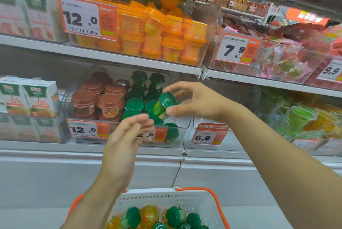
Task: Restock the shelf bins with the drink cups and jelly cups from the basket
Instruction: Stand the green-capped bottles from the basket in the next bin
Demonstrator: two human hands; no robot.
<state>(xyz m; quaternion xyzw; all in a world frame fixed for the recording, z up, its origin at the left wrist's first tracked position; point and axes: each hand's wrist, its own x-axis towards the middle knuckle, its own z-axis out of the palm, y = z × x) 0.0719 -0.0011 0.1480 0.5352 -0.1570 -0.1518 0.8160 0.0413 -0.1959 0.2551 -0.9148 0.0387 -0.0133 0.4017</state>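
My right hand (192, 102) grips a green-lidded drink cup (163, 105), tilted on its side, just in front of the clear lower-shelf bin (182, 136). That bin holds green-lidded cups (135, 104) on its right side and brown-lidded cups (84, 99) on its left. My left hand (127, 136) hovers below and left of the held cup, fingers relaxed, holding nothing. At the bottom edge, the white basket (166, 198) with orange handles holds several green-lidded cups (133, 216) and yellow-orange jelly cups (149, 214).
Above, a clear bin of orange-lidded cups (157, 42) sits behind a 12.0 price tag. Juice cartons (27, 97) stand to the left. Bins of wrapped snacks (277, 58) and jelly cups (303, 119) fill the right. A white cabinet front (74, 177) runs below the shelf.
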